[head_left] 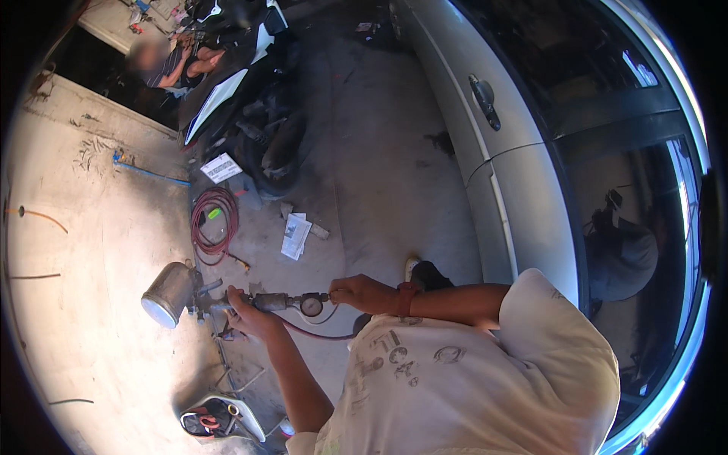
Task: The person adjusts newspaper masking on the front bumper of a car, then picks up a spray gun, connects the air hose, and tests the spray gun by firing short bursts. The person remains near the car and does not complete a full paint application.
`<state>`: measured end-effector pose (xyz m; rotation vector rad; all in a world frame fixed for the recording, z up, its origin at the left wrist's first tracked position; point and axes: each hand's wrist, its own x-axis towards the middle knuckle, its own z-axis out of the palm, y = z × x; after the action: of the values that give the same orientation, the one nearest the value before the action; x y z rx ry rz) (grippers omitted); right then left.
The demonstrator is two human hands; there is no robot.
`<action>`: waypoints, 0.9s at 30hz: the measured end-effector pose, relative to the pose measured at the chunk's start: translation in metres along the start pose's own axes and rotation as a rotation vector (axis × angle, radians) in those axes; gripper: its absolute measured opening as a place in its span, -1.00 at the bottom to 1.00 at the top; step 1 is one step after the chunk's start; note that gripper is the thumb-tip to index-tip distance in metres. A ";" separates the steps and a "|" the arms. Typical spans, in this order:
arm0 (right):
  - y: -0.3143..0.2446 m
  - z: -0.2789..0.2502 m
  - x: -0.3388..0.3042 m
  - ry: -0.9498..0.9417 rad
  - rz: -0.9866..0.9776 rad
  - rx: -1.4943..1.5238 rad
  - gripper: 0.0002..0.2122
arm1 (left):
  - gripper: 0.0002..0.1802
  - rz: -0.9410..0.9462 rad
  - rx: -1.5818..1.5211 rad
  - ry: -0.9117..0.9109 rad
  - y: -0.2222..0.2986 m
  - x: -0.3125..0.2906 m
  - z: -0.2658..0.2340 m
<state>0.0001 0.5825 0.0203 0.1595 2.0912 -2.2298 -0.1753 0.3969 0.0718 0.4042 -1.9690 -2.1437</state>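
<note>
A spray gun [205,301] with a metal cup [164,296] is held out in front of me, its cup toward the left wall. My left hand [249,312] is closed around the gun's handle. In line with the handle sit a metal cylinder fitting [271,301] and a round pressure gauge [312,305]. Just right of the gauge, the fingers of my right hand [364,294] close on the end fitting; they partly hide it. A reddish air hose [315,332] runs below the gauge toward my body.
A silver car [523,182] stands along the right. Coiled red hose [214,227] and papers [296,236] lie on the floor ahead. Motorcycles [258,129] and a seated person [178,67] are at the far left. A chair holding tape and other items [220,417] stands lower left, near the wall [98,265].
</note>
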 end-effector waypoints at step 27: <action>0.032 -0.347 0.235 0.125 0.309 -0.443 -0.41 | -0.54 -0.159 -0.077 -0.198 -0.100 0.054 0.473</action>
<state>-0.2213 0.9299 -0.0636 0.5563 2.3683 -1.5832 -0.3802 0.8325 0.0042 0.3579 -2.0079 -2.4358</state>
